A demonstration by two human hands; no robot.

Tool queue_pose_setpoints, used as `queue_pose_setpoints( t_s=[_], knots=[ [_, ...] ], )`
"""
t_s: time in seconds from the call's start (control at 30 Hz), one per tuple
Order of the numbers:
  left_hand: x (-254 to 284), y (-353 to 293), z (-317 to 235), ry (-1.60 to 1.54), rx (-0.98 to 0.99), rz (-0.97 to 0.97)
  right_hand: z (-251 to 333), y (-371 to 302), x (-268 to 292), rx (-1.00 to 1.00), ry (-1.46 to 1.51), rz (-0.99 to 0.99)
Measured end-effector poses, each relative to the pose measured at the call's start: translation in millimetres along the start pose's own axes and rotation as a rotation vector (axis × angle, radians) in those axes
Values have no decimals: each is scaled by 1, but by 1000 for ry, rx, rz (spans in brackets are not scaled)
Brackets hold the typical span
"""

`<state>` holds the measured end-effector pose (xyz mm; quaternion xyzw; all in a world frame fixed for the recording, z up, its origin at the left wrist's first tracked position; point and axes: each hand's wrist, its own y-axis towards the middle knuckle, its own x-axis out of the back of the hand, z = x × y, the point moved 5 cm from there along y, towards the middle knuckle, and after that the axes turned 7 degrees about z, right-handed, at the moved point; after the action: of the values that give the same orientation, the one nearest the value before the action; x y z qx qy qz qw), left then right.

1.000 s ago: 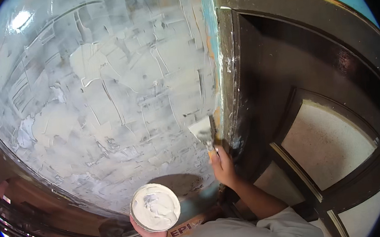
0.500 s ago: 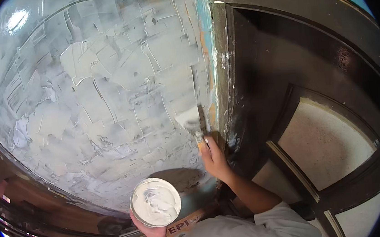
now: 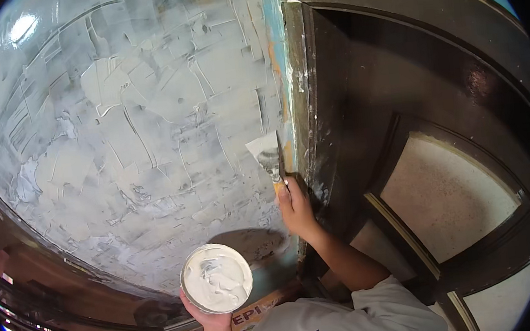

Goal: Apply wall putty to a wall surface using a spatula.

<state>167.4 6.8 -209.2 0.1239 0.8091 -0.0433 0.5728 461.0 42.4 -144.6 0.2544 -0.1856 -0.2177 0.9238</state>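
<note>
A putty knife (image 3: 266, 154) with a broad blade and a yellowish handle is gripped in my right hand (image 3: 296, 207). Its blade lies at the wall near the door frame, with white paste on it. My left hand (image 3: 208, 312) holds a round tub (image 3: 185, 287) from below and the side, its top facing up. Thick white putty (image 3: 217, 278) with swirled marks fills it. The wall (image 3: 147, 138) in front is coated in patchy, ridged white and grey putty.
Right of the wall stands a dark brown door frame (image 3: 299, 85) with pale smears, then a dark door (image 3: 391, 83) with a light panel (image 3: 449, 192). Dark wooden furniture (image 3: 52, 275) is at lower left. An orange printed sheet (image 3: 248, 317) lies below the tub.
My right hand and the putty knife have moved slightly up along the wall. The view has shifted a little, so the door frame sits further left. The left hand keeps the tub.
</note>
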Motion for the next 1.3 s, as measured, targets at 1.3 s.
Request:
queue_pose_setpoints(
  t_s=[1.3],
  knots=[
    [-15, 6, 8, -89, -104, 35, 100, -30, -8, 381, -251, 680]
  ],
)
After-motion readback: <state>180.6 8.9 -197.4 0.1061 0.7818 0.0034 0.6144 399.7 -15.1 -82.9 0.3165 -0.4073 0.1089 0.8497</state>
